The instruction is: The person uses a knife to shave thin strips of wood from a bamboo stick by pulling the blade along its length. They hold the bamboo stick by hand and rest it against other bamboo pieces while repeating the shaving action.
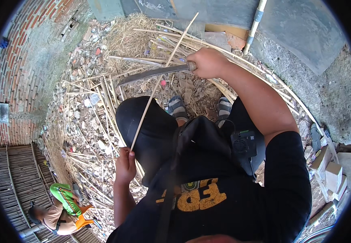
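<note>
My left hand (124, 166), low and left of centre, is closed around the near end of a long thin bamboo strip (145, 111). The strip slants up and away to the right, passing over my bent left knee. In my right hand (207, 62) is the handle of a machete (159, 73), gripped in a fist. Its dark, slightly curved blade points left and crosses the strip above my knee. Whether blade and strip touch, I cannot tell.
Cut bamboo strips (109, 101) and a heap of dry shavings (131, 38) lie on stony ground. A brick wall (21, 77) stands left, grey panels (305, 32) far right. Wooden blocks (334, 176) are at right. Another person (60, 214) sits at lower left beside a bamboo slat panel (15, 174).
</note>
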